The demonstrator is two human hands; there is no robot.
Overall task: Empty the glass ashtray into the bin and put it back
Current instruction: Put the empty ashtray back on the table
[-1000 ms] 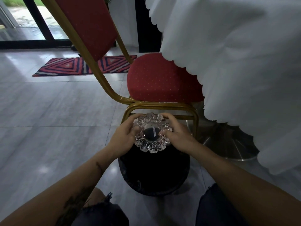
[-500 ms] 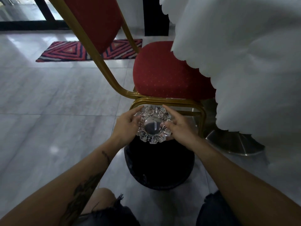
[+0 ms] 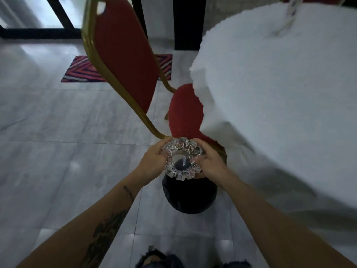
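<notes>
A round cut-glass ashtray (image 3: 181, 158) with a scalloped rim is held level between both hands, above the black bin. My left hand (image 3: 152, 161) grips its left edge and my right hand (image 3: 209, 163) grips its right edge. One pale cigarette butt shows in its bowl. The black bin (image 3: 190, 196) stands on the floor directly beneath, its opening partly hidden by the ashtray and hands.
A red chair with a gold frame (image 3: 123, 60) stands just beyond the bin, seat pushed under a round table with a white cloth (image 3: 280, 97) at the right. A striped mat (image 3: 81, 70) lies on the grey tiled floor behind. A glass object (image 3: 289, 16) stands on the table.
The ashtray and both hands have risen away from the bin. My viewpoint has lifted higher, so the table top now shows and the bin looks smaller.
</notes>
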